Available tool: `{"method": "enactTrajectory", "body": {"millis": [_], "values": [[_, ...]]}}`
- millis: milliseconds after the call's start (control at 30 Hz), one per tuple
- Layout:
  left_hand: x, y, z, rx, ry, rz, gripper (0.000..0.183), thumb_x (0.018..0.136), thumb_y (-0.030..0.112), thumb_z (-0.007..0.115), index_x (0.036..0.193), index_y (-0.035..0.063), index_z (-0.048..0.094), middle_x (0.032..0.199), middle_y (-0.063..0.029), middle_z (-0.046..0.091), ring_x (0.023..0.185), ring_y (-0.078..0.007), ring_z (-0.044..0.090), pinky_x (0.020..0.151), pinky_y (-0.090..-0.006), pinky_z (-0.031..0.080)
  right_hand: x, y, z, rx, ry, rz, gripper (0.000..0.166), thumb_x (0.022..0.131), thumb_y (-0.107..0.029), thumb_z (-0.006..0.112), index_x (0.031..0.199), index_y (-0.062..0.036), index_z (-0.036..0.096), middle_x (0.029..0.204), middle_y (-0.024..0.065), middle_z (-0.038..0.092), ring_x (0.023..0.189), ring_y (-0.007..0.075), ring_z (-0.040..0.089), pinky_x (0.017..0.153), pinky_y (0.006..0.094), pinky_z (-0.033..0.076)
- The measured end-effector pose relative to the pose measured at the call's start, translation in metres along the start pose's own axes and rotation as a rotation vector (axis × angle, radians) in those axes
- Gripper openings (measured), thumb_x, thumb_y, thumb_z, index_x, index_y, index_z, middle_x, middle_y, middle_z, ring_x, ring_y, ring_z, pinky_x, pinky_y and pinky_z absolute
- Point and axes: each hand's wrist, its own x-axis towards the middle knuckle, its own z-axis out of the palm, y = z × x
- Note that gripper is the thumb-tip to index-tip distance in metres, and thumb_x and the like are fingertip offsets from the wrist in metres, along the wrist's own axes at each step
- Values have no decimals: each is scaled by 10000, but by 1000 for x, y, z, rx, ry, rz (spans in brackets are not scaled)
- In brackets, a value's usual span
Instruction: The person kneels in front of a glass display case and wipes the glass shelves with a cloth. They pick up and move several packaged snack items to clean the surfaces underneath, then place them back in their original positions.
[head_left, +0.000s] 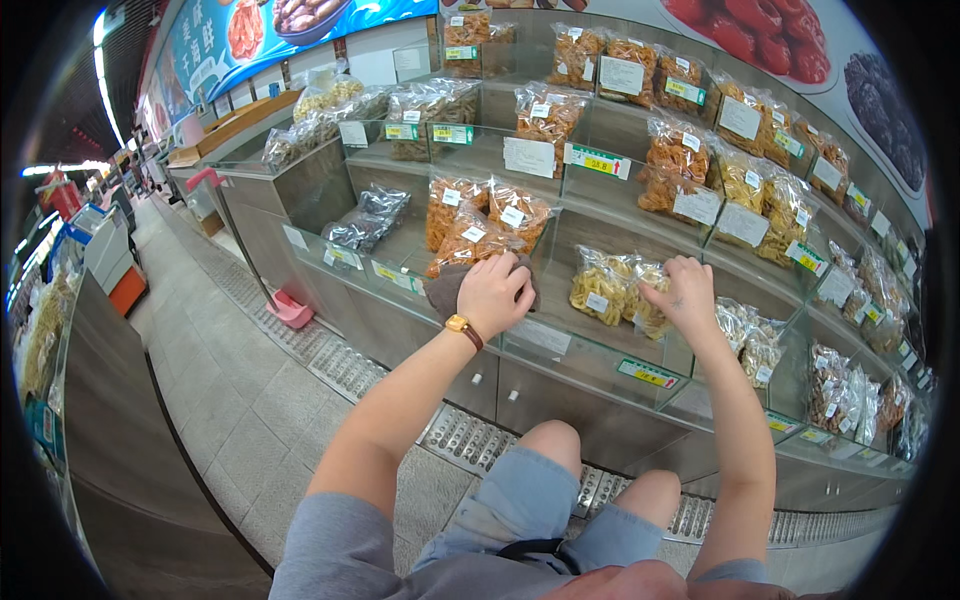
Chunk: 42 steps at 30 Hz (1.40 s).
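My left hand (495, 296), with a watch on the wrist, grips a grey-brown cloth (448, 291) at the front glass edge of the lowest display shelf. Just behind it, clear bags of orange dried food (476, 240) lie in a pile. My right hand (679, 292) is at the upper right of a clear bag of pale yellow dried pieces (649, 300), with thumb and fingers closed on its top. A similar bag (600, 289) with a white label lies against it on the left. The fingertips of my left hand are partly hidden in the cloth.
Glass dividers split the tiered shelves. A bag of dark dried goods (367, 217) lies left; white-toned bags (757, 341) lie right. Price tags (649, 373) line the front glass (570, 352). A pink long-handled dustpan (291, 309) stands on the aisle floor, with another counter (127, 420) at far left.
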Motion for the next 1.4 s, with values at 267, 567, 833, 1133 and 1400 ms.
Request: {"method": "enactTrajectory", "body": {"millis": [267,567,833,1133,1400], "values": [[-2,-1,-1,6,-6,1,81,751,153,629,766,82,594,862,-71,573,797,-254,583,702,-365,463,1,-14,23,47,45,-59,375,732,-402,709,729,-36,627,782,100,608,832,270,556,768,384,373],[-2,-2,-1,1,22,12,80,751,152,630,763,81,594,856,-71,569,799,-250,579,696,-360,460,-23,5,63,-341,-349,130,428,777,-407,689,1009,-55,618,1044,90,621,978,230,578,856,393,408],[-4,-4,-2,1,11,1,80,754,151,625,759,78,593,842,-70,561,778,-249,571,691,-357,456,-15,-21,42,96,-593,88,214,810,-237,626,949,-75,606,958,131,626,960,293,601,792,406,474],[-4,1,-2,7,1,-18,107,768,180,623,770,77,594,864,-82,558,817,-253,571,728,-362,458,-40,12,70,130,-437,-103,244,788,-265,648,963,-95,641,948,107,626,969,289,600,824,413,484],[-6,-3,-3,9,-21,-20,107,772,184,615,801,81,603,875,-92,559,845,-268,575,737,-385,466,-36,-13,45,261,-235,99,156,808,-175,591,832,-46,674,776,167,656,769,360,626,681,432,503]]}}
